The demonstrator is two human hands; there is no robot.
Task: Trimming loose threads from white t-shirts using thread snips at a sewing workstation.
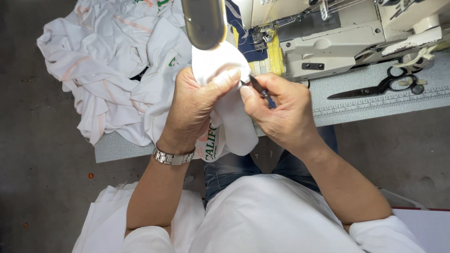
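Landmark: grey-topped sewing table (pixel 356 100) with a printed ruler strip along its near edge; all places given from it.
Sewing machine: cream industrial metal sewing machine (pixel 337 37) stood on the far right part of the table, with a dull rounded lamp head (pixel 204 23) hanging over the far middle.
Pile: heap of white knit garments with pale orange stripes (pixel 108 70) lay on the far left end of the table, spilling over its left edge.
Held piece: white printed knit garment piece (pixel 229 117) was above the table's near edge at the middle, long axis running from the table towards the person, its lower end hanging down over the lap.
Left hand: left hand (pixel 197 105), steel watch on the wrist, closed around the upper part of the piece, thumb pinching the fabric edge.
Right hand: right hand (pixel 281 110) just right of the piece, fingers closed on small dark thread snips (pixel 258 86), tip touching the pinched edge.
Nearer hand: both met at the same fabric edge; the left carried the piece.
Shears: black-handled tailor's shears (pixel 379 86) lay flat on the right of the table, well apart from both hands.
Containers: none seen.
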